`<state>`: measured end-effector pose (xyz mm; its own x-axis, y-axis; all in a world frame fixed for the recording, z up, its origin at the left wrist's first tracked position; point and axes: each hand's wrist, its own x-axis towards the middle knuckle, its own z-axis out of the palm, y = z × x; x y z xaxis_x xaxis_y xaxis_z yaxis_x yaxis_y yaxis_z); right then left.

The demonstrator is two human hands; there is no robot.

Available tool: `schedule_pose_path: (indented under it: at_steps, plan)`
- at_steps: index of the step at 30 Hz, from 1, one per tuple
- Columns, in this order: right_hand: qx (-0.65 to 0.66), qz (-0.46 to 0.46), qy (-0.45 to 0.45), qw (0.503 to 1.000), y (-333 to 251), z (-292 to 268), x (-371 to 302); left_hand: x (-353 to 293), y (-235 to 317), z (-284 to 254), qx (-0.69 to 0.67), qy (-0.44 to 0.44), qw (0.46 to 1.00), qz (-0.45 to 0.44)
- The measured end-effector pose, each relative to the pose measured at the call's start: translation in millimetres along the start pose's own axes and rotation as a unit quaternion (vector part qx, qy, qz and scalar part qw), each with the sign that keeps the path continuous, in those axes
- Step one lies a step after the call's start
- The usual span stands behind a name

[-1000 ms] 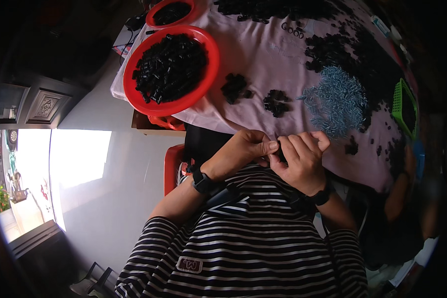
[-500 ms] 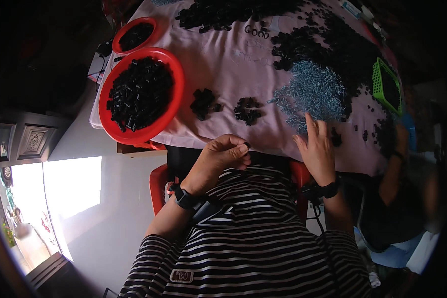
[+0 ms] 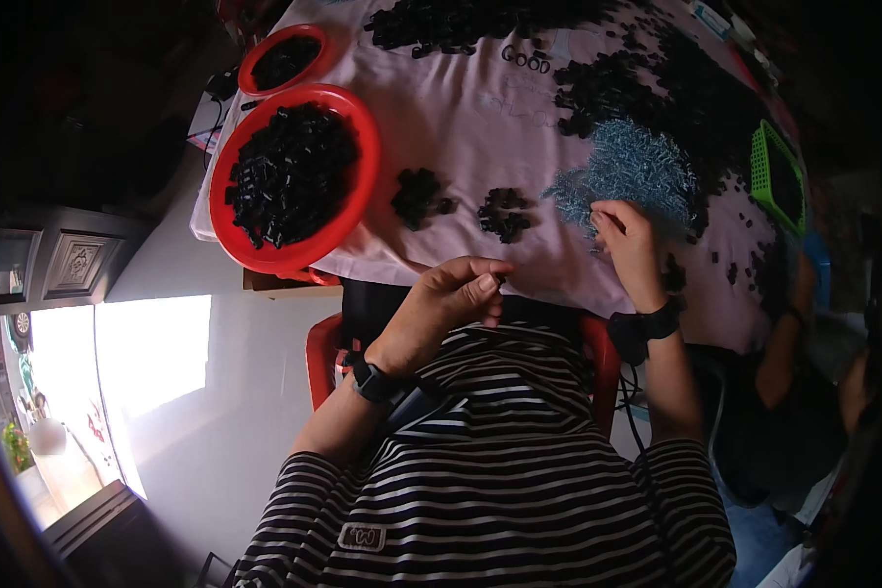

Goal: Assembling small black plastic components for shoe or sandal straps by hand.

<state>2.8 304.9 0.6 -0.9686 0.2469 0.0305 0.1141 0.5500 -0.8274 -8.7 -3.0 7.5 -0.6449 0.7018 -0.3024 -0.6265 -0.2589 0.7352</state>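
Pinched between the left hand's fingertips sits a small black piece, just at the table edge. A second ago both hands met there; now the right hand has parted and reaches, fingers curled, into the blue wire pile, apparently fetching another wire.

- A cloth lies on the desk
- Big bowl at the near left, full of small parts; a smaller bowl behind it
- Two little heaps right of the big bowl
- Wire pile right of the heaps, right hand at its near edge
- Left hand at the desk's near edge
- Basket far right
- More parts along the far side
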Motion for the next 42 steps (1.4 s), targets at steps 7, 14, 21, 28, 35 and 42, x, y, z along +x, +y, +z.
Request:
schedule_pose_path:
  at_steps: [7, 14, 21, 28, 35, 42]
  plan:
    - [0.031, 0.068, -0.033, 0.997, -4, -13, 16, -1, 11, -6, -0.097, -0.013, 0.995, 0.002]
    - [0.053, 0.111, -0.028, 0.992, -14, -16, 19, 3, 31, -17, -0.113, 0.066, 0.991, 0.005]
    - [0.061, 0.093, -0.02, 0.994, -10, -15, 19, 31, 48, -25, 0.41, 0.247, 0.865, 0.149]
    - [-0.024, 0.071, -0.031, 0.997, -5, -17, 22, 53, 25, -30, 0.726, 0.315, 0.587, 0.169]
    - [0.031, 0.042, -0.058, 0.997, -3, -20, 17, 43, 29, -15, 0.664, 0.334, 0.636, 0.209]
    - [-0.05, -0.053, -0.001, 0.997, 4, -13, 19, 27, 50, 1, 0.273, 0.136, 0.952, 0.027]
